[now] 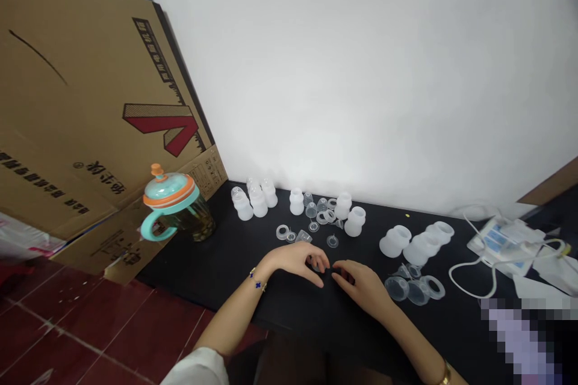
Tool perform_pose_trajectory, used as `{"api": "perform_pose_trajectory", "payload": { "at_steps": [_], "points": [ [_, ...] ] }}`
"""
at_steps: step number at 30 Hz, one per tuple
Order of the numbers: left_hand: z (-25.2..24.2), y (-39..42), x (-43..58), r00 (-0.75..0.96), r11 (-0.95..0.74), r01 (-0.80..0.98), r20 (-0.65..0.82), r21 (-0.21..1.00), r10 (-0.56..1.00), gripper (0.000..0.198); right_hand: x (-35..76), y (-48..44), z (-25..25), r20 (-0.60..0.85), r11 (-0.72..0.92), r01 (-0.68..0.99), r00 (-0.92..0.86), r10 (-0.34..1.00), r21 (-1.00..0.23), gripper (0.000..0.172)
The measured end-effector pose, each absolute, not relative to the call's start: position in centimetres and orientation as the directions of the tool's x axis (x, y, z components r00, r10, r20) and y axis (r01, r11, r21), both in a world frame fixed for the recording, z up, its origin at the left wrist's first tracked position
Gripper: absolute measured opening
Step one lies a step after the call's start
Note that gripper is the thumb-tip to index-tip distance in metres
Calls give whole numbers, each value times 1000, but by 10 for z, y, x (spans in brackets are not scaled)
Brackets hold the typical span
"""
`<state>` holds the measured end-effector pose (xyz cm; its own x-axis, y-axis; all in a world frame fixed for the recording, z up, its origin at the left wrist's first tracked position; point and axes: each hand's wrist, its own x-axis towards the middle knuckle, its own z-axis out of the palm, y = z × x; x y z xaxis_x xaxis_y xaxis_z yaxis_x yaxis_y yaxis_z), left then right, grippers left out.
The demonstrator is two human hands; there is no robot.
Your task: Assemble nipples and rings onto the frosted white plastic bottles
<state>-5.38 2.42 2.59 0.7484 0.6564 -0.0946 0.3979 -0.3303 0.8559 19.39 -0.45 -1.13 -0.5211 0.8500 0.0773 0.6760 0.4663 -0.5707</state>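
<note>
My left hand (298, 260) and my right hand (363, 286) rest side by side on a black mat (235, 264), fingertips almost touching. The left fingers curl around a small clear part (315, 264) that is too small to name. The right fingers are bent in a pinch near the same spot. Just beyond my hands lie clear rings and small caps (311, 222), with white translucent bottles (253, 198) standing in a row along the wall. More bottles (415, 243) lie to the right, with clear round lids (415, 290) in front of them.
A teal and orange lidded cup (174, 204) stands at the mat's left edge against a large leaning cardboard box (81, 114). A white device with a cord (501, 240) sits at the right. Red floor tiles (81, 325) lie at the lower left.
</note>
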Motion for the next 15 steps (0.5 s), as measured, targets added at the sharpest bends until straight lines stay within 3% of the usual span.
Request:
{"api": "perform_pose_trajectory", "payload": {
  "at_steps": [3,8,11,15],
  "points": [
    [21,18,-37,726,-450,391,31,803,687,38,194,-4,-12,74,470,675,-527,847,-569,22],
    [3,9,-9,682,-644,503,192,577,705,6,194,-1,-16,53,468,708,-523,851,-529,17],
    [-9,6,0,676,-664,564,187,492,713,7,194,1,-18,50,467,715,-521,852,-521,16],
    [-16,5,1,666,-643,601,146,475,731,12,194,1,-17,46,451,708,-512,858,-543,17]
  ]
}}
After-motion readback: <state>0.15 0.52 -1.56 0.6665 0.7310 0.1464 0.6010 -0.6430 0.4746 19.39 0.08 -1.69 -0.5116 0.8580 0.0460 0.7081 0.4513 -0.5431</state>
